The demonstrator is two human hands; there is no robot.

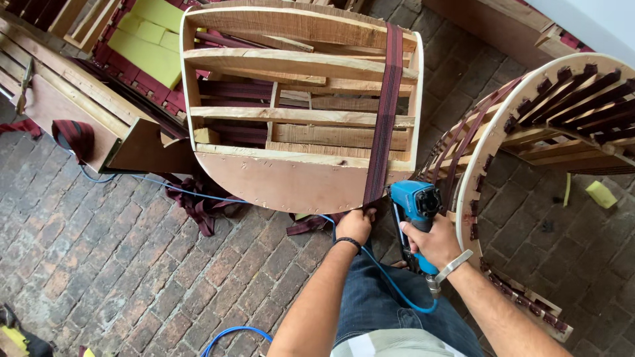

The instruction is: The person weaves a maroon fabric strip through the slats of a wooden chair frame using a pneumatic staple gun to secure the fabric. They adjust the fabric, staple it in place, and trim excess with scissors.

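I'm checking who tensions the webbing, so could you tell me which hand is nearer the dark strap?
The left. The left hand grips the strap at its lower end, below the frame. The right hand holds the blue stapler just beside it.

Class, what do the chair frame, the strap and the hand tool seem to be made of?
Chair frame: bare unfinished wood, grain visible. Strap: woven fabric webbing, dark maroon with ribbed stripes, pulled by the left hand. Hand tool: probably blue plastic housing, smooth, gripped by the right hand.
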